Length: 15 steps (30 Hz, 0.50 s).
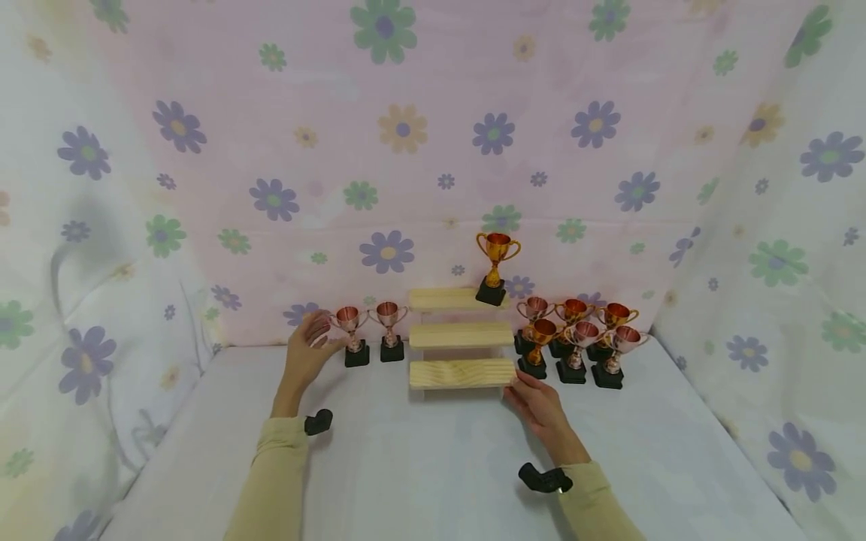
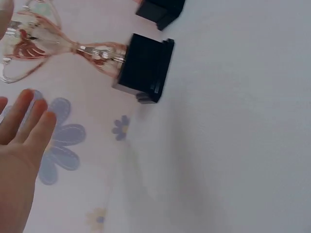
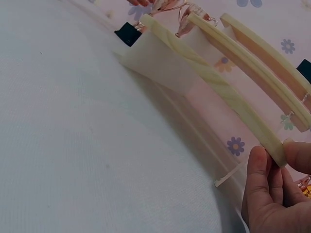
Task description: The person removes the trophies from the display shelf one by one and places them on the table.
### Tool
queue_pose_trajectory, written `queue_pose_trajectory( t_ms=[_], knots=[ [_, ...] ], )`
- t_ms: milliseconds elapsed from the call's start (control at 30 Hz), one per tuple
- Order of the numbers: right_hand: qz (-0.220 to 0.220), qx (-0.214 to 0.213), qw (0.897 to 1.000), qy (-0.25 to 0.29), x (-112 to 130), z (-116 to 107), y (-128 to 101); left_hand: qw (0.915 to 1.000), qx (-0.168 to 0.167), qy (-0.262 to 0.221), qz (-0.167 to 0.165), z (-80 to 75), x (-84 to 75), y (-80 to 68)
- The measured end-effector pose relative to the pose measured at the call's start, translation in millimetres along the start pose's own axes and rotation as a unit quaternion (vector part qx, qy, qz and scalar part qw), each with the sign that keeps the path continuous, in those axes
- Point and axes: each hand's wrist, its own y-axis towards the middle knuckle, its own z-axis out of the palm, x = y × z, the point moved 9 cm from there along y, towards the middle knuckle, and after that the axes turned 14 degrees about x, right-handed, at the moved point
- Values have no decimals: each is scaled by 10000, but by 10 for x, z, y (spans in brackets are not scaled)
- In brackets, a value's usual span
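A three-step wooden stand [image 1: 461, 373] [image 3: 214, 82] sits at the back of the white surface. On its top step stands one gold trophy [image 1: 497, 267]. My right hand [image 1: 524, 387] [image 3: 279, 162] pinches the right end of the lowest step, thumb on top and fingers under. Left of the stand are two rose-coloured trophies on black bases, the nearer one [image 1: 353, 338] [image 2: 97, 51] beside my left hand [image 1: 316, 334] [image 2: 26, 126]. That hand is spread with straight fingers close to the cup, and a gap shows between them in the left wrist view.
Several gold and rose trophies [image 1: 575, 342] stand clustered right of the stand, close behind my right hand. The second left trophy [image 1: 391, 334] is next to the stand's left end. Flowered cloth walls [image 1: 433, 150] close in the back and both sides.
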Motion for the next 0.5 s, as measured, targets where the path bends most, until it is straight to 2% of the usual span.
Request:
queue_pose_trajectory(
  t_ms=[133,267,367,500],
  knots=[
    [11,20,10000,10,6,10,12,9948,-651,117,773,-71,-381,-91],
    [-10,40,10000,30,14,23,34,9802,-1072,15,1666,-32,-813,-121],
    [6,72,9999,88,9,26,35,9700,-1090,-157,2165,110,-1037,-91],
    [44,49,9998,171,-23,-10,15,9664,-746,-538,2400,472,-1192,9]
  ],
)
